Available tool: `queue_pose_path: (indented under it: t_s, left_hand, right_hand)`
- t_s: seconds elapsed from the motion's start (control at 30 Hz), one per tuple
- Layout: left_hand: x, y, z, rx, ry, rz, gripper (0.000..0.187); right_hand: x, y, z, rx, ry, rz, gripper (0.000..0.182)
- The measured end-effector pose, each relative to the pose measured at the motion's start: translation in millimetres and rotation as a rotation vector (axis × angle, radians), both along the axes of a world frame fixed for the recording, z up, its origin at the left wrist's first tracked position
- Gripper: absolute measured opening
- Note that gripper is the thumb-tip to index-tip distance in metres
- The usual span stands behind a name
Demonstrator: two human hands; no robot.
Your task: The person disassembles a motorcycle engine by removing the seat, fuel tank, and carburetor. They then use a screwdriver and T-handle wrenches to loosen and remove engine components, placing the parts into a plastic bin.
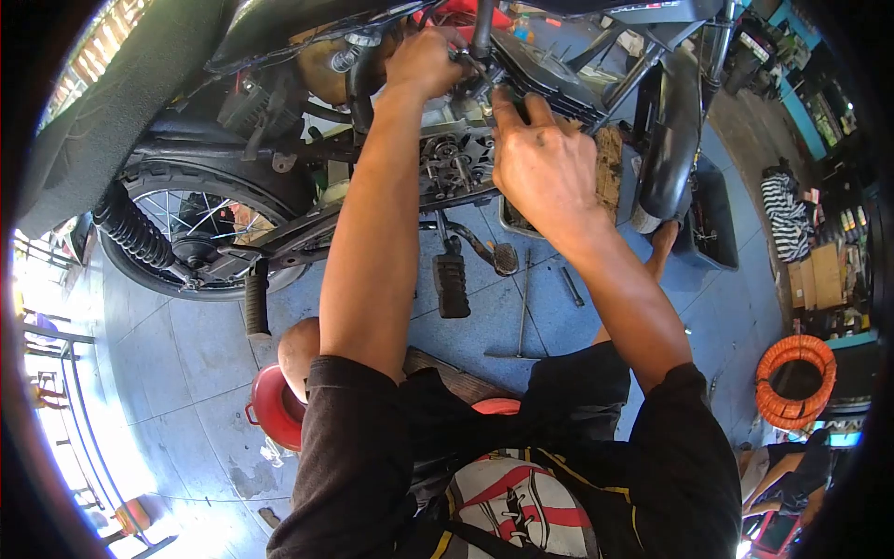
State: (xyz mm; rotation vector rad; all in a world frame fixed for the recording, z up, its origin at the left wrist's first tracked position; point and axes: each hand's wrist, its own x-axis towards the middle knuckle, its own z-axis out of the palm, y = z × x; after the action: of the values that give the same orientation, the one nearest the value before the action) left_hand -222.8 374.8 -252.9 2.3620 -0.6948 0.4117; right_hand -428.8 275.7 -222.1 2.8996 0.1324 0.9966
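Note:
Both hands are at the engine of a motorcycle standing on the tiled floor. My left hand [424, 63] is closed at the upper part of the engine, beside a dark frame tube [482, 30]; what its fingers grip is hidden. My right hand [546, 160] has its fingers bent and pressed together by the finned cylinder [559, 86]; I cannot make out what they hold. A thin metal piece [481, 73] shows between the two hands. Below them lies the opened engine side [456, 163], with its gears and metal parts bare.
A footpeg [452, 286] and a pedal [505, 258] jut out below the engine. A T-handle tool [524, 317] and a short dark socket or bar [572, 287] lie on the floor. A grey bin [708, 224] stands at right, a red basin [275, 410] at left, an orange tyre [796, 382] farther right.

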Motion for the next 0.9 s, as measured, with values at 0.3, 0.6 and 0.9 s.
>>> queue_pose_path:
  t_s: [0.3,0.6,0.9]
  left_hand:
    - [1,3,-2,-0.028,-0.017,-0.028,0.038]
    - [9,2,-5,0.009,-0.039,-0.087,0.052]
    - [4,0,0,-0.011,-0.021,-0.049,0.049]
  right_hand:
    - [11,3,45,0.005,0.223,-0.005,0.030]
    - [22,-9,72,-0.630,0.248,0.175,0.028]
    - [36,-53,88,1.191,0.685,0.014,0.039]
